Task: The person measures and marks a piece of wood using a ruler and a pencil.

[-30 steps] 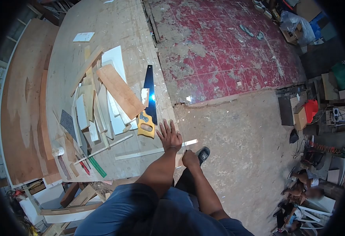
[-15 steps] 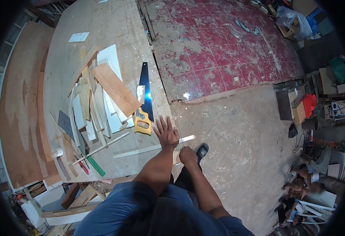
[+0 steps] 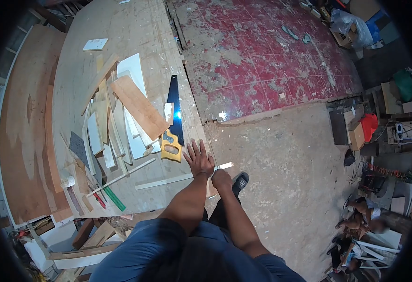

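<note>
My left hand [image 3: 200,160] lies flat with fingers spread across a thin wooden strip [image 3: 163,181] near the right edge of the wooden table. Just beside it, past the edge, my right hand [image 3: 222,179] is closed in a fist around something I cannot make out, close to where the strip's end sticks out over the floor. A hand saw [image 3: 174,113] with a yellow handle rests on the table above my left hand. To its left, a brown board [image 3: 139,107] lies on a pile of white and wooden offcuts [image 3: 105,117].
A green object [image 3: 114,198] lies by the table's front edge. Wood scraps [image 3: 91,242] sit below it. My sandalled foot [image 3: 241,180] is on the concrete floor. People [image 3: 359,218] sit at the lower right; boxes [image 3: 356,135] stand at the right.
My right hand has moved slightly up and toward my left hand, closer to the strip. My left hand has stayed in place.
</note>
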A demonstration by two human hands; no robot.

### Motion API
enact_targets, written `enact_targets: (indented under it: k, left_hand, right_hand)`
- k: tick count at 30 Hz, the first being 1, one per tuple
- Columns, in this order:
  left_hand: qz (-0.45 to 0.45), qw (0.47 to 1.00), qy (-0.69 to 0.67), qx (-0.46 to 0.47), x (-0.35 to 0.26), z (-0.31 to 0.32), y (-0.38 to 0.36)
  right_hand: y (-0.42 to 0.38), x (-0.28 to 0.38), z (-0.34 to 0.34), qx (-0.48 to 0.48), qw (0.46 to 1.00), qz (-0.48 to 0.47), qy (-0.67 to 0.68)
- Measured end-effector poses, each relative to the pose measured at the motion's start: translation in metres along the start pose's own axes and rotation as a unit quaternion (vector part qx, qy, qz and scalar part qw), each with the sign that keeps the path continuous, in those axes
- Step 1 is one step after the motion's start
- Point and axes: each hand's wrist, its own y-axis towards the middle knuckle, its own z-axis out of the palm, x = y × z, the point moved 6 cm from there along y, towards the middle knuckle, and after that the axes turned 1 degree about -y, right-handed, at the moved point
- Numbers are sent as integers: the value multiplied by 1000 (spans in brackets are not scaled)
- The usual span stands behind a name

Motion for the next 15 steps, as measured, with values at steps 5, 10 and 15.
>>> enact_targets:
  k: [5,10,15]
  left_hand:
    - [2,1000,4,-5,2,3,4]
    - [-2,1000,6,20,2,2,1]
    - [-4,1000,4,11,4,2,0]
  right_hand:
    - [-27,3,-11,34,999,-16,-26]
    - [-12,-4,4,17,1000,9,-22]
    - [-1,9,-4,50,998,-3,-25]
